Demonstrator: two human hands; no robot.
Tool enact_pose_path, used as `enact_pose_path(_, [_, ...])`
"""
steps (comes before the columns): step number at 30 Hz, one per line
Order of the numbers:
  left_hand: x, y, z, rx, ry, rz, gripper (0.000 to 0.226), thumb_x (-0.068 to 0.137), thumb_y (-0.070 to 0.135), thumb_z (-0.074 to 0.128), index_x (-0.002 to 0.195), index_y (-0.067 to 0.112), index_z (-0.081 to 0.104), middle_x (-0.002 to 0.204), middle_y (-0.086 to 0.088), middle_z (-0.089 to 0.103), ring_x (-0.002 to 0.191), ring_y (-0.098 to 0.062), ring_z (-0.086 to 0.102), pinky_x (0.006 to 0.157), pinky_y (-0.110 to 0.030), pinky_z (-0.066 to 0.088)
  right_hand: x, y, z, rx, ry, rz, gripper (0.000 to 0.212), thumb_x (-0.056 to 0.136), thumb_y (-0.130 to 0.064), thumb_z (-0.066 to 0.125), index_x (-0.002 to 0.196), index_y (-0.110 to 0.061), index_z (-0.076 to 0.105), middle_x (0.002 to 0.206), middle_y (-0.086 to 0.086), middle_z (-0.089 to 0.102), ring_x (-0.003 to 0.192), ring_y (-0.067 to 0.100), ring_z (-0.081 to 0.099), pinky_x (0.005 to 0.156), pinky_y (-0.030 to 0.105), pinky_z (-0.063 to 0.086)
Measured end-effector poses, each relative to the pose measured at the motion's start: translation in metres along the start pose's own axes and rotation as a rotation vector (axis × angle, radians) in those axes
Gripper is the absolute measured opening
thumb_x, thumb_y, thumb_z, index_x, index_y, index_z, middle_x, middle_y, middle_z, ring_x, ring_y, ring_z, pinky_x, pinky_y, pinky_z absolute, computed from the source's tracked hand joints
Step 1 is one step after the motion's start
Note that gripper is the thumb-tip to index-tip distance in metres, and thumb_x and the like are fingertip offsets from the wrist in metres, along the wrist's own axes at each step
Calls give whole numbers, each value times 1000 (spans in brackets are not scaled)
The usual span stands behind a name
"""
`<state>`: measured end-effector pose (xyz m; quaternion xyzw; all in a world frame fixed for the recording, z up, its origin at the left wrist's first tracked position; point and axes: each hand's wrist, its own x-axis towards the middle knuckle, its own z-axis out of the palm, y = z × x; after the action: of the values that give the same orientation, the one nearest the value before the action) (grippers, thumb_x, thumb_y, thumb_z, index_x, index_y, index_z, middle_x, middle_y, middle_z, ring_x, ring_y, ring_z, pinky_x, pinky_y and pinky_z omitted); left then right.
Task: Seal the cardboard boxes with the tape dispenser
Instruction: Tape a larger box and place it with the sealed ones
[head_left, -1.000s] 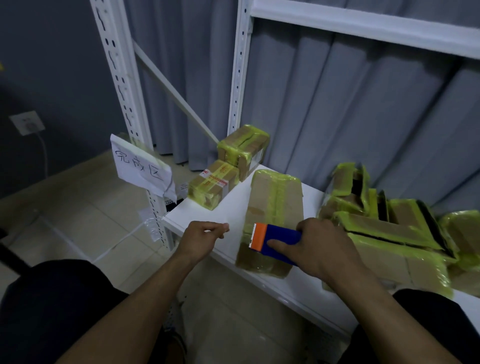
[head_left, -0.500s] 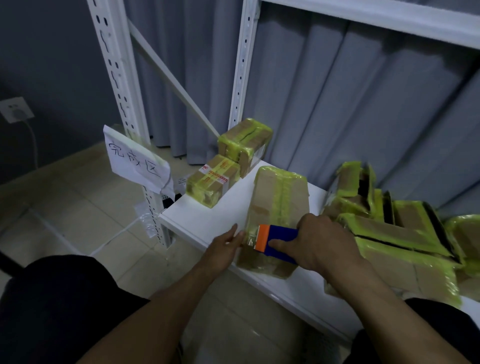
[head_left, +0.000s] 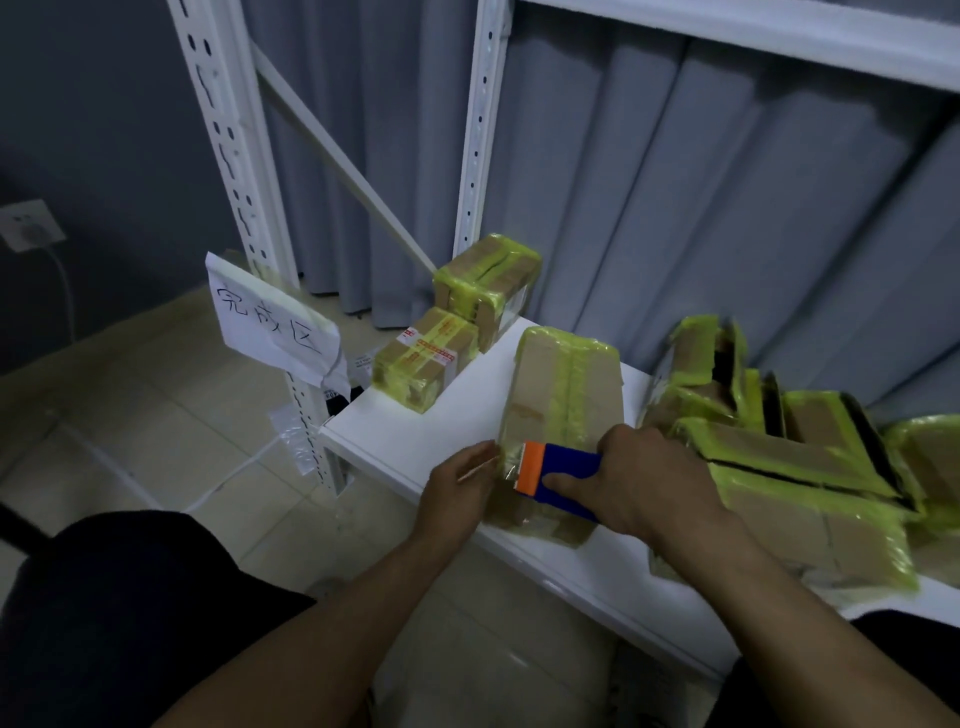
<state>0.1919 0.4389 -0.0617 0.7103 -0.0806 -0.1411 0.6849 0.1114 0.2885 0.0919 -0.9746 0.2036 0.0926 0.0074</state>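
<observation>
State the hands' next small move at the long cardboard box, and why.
Probably press the clear tape end onto the left edge of the long brown cardboard box. The left hand pinches that end there, while the right hand grips the blue, orange-edged plastic tape dispenser over the box's near end.

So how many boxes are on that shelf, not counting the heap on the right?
3. The middle box is the one being taped; the front box sits at the shelf's left edge, the back box just behind it. The heap may hide others.
</observation>
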Motion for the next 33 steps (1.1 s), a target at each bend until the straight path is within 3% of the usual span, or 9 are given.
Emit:
enact_pose_path(5, [-2,-9,-7,154,-273,20,39,105,16,45,136,39,49,131,16,60,115,11,55,93,-5,38,3,5,3,5,2,5,65,78,-84,57,89,-21,51,78,-3,56,75,18,63,68,33,58])
enact_pose_path(9, [3,0,-18,250,-219,167,46,103,20,52,147,32,45,150,18,40,134,0,45,108,-20,39,3,7,5,12,0,-14,65,78,-85,57,93,-22,51,79,-5,57,76,18,64,74,37,61])
enact_pose_path(12, [9,8,-23,306,-210,332,43,97,27,64,139,24,58,146,15,48,121,-4,59,90,-27,57,3,10,3,5,-4,-21,65,78,-84,58,92,-21,51,77,-4,55,75,19,64,73,37,61])
enact_pose_path(14, [17,4,-26,340,-249,386,38,95,21,67,133,17,64,138,7,58,117,-8,63,90,-35,58,2,11,4,3,-6,-22,65,78,-84,59,91,-21,52,76,-3,56,74,20,64,74,38,61])
enact_pose_path(16, [23,3,-30,426,-246,451,38,92,22,70,129,18,67,138,8,59,112,-6,65,85,-30,58,4,11,4,-1,5,-27,64,78,-84,59,91,-21,51,76,-4,55,73,19,64,73,38,61])
enact_pose_path(19, [29,12,-33,623,-269,535,44,89,44,67,132,33,63,148,21,46,113,-3,62,74,-18,57,4,13,5,7,9,-31,64,78,-84,58,90,-21,48,75,-5,53,75,20,64,74,39,61])
enact_pose_path(21, [32,16,-31,685,-313,588,46,89,53,63,133,40,61,149,24,44,119,0,58,76,-23,59,4,14,5,11,9,-39,64,79,-84,57,89,-22,47,74,-6,51,76,20,64,75,38,61])
enact_pose_path(26, [40,19,-29,778,-273,670,38,86,46,68,124,38,68,140,25,50,121,6,54,100,-25,51,3,20,5,30,35,-41,63,80,-82,58,89,-21,48,73,-6,47,73,18,60,68,33,58])
enact_pose_path(33, [39,20,-27,883,-251,686,41,90,39,70,129,31,65,137,20,55,116,-3,62,97,-31,54,-1,46,2,113,64,26,67,73,-86,62,85,-21,56,78,-3,58,70,16,61,60,30,53])
